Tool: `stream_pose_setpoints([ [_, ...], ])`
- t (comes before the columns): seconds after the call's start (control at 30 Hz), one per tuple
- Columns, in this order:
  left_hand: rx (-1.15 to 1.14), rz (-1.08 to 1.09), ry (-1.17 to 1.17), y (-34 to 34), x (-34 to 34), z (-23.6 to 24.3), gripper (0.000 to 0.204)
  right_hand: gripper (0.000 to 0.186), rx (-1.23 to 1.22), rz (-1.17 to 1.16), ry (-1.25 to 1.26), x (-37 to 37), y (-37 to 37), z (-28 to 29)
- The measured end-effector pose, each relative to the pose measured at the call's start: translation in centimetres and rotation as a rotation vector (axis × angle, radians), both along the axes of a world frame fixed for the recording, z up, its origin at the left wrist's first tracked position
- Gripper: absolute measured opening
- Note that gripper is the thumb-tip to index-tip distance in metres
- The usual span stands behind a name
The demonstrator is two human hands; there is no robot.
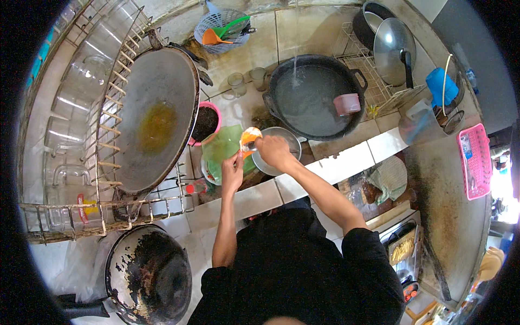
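Observation:
My left hand (233, 172) is closed, fingers wrapped round the lower end of a small orange-and-white rounded object (251, 134). From the other side my right hand (274, 152) presses closed against the same object. White patches cover part of it; its exact kind cannot be made out. Just under my right hand is a round metal bowl (292, 142), partly hidden. Beside my left hand, a pale green sheet or bag (223, 154) lies over a white dish.
Water runs into a large dark basin (281, 103) where a pink dipper (346, 104) floats. At left, a big wok (146, 124) leans by a wire rack (111, 116) of glassware. A tiled ledge (346, 163) crosses before me. A blackened pan (149, 271) sits lower left.

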State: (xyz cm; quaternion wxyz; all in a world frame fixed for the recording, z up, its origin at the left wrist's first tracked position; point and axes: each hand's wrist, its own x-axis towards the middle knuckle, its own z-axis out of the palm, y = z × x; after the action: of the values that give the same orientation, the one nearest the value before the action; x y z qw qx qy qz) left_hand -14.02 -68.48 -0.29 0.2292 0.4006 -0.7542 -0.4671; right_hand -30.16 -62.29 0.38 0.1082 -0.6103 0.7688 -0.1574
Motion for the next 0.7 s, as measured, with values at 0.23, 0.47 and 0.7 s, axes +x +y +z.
stream_pose_setpoints([
  [0.23,0.105,-0.001,0.03,0.6,-0.4,-2.6,0.04,0.017,0.163,0.059,-0.132,-1.7,-0.3,-1.3],
  [0.47,0.75,0.169,0.145,1.2,0.6,-5.2,0.027,0.037,0.161,0.037,-0.186,-3.9,-0.3,-1.9],
  [0.7,0.916,0.267,0.343,2.4,0.6,-5.3,0.027,0.047,0.313,0.159,-0.35,-5.3,-0.3,-2.2],
])
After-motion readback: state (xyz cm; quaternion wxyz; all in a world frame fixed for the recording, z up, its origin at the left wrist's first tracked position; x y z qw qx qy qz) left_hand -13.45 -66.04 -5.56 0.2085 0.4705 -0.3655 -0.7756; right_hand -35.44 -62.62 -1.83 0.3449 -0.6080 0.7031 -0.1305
